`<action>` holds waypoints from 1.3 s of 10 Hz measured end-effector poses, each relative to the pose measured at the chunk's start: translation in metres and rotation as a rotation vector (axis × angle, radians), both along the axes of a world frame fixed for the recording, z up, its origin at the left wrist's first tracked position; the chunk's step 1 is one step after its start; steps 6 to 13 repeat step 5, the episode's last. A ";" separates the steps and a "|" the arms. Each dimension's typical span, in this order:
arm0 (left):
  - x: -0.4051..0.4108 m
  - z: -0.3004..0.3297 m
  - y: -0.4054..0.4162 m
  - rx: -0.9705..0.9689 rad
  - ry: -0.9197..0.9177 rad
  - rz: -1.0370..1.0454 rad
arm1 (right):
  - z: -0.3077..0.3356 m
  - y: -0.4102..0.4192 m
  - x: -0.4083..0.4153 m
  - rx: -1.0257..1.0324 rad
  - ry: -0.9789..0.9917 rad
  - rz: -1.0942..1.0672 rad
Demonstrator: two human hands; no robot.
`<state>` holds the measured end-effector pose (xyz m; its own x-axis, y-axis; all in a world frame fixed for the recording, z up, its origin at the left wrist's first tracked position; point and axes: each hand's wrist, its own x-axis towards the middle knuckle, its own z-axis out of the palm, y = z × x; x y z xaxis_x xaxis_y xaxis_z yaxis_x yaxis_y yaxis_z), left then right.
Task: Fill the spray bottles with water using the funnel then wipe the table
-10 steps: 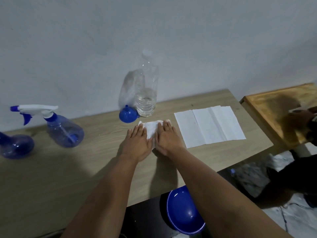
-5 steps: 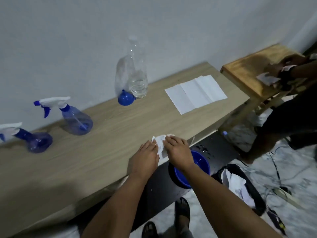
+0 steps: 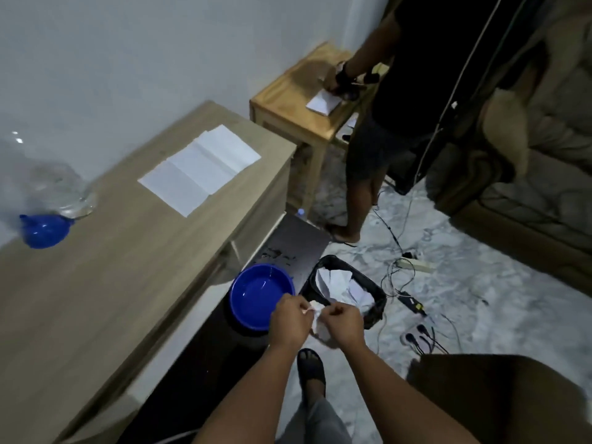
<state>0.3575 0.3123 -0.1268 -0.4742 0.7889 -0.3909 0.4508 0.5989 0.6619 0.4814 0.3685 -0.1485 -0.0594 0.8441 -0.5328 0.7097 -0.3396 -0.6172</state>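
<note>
Both my left hand and right hand are pinched shut on the crumpled tissue — held off the table, just beside the bin. Wiping looks done — only binning it seems left.

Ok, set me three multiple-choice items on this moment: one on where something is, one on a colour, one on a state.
1. Where is the crumpled tissue?
A. Flat on the table
B. Held between both hands, off the table, near the bin
C. Inside the basin

2. What colour is the funnel on the table?
A. Blue
B. Red
C. White

3. What state is the black bin in?
A. Lidded
B. Tipped over
C. Open, with crumpled white paper in it

Answers:
1 B: the left hand and right hand pinch the tissue in front of the bin and beside the blue basin.
2 A: the funnel is bright blue, next to the clear bottle.
3 C: its open top shows white wads inside.
</note>
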 end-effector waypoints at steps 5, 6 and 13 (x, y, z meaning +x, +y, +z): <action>0.097 -0.088 0.179 -0.280 -0.611 0.053 | -0.088 0.166 0.079 -0.252 0.062 -0.165; 0.097 -0.088 0.179 -0.280 -0.611 0.053 | -0.088 0.166 0.079 -0.252 0.062 -0.165; 0.097 -0.088 0.179 -0.280 -0.611 0.053 | -0.088 0.166 0.079 -0.252 0.062 -0.165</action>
